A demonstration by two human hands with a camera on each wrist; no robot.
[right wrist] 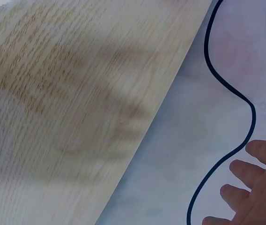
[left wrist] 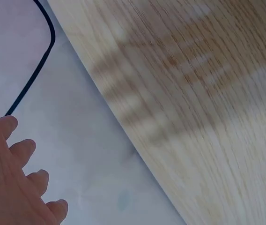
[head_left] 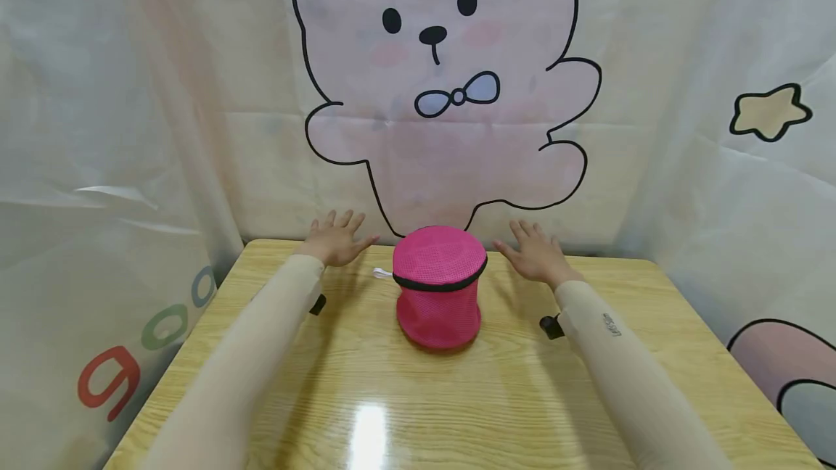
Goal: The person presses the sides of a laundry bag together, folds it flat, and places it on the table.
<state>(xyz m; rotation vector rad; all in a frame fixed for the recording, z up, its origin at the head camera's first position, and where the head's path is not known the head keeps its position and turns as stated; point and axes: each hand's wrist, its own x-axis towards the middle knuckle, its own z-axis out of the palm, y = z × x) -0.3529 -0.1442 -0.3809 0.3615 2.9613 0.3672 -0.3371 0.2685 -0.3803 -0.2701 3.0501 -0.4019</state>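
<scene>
A bright pink mesh laundry bag point(head_left: 439, 310), drum-shaped with a black-trimmed round top, stands upright at the far middle of the table. A small white tab point(head_left: 382, 273) sticks out from its left side. My left hand point(head_left: 334, 239) is held over the table's far edge, left of the bag, with its fingers spread. On the bag's other side, my right hand point(head_left: 534, 252) is likewise spread, apart from the bag. Both hands hold nothing. In the wrist views, the left fingers point(left wrist: 24, 149) and right fingers point(right wrist: 247, 172) show against the backdrop, beyond the table edge.
The light wood table point(head_left: 418, 397) runs back to a cloth backdrop point(head_left: 444, 158) printed with a cartoon bear. Cloth also hangs along the left and right sides. Dark wrist-camera parts point(head_left: 551, 326) show under the forearms, and shadows of the arms fall on the wood.
</scene>
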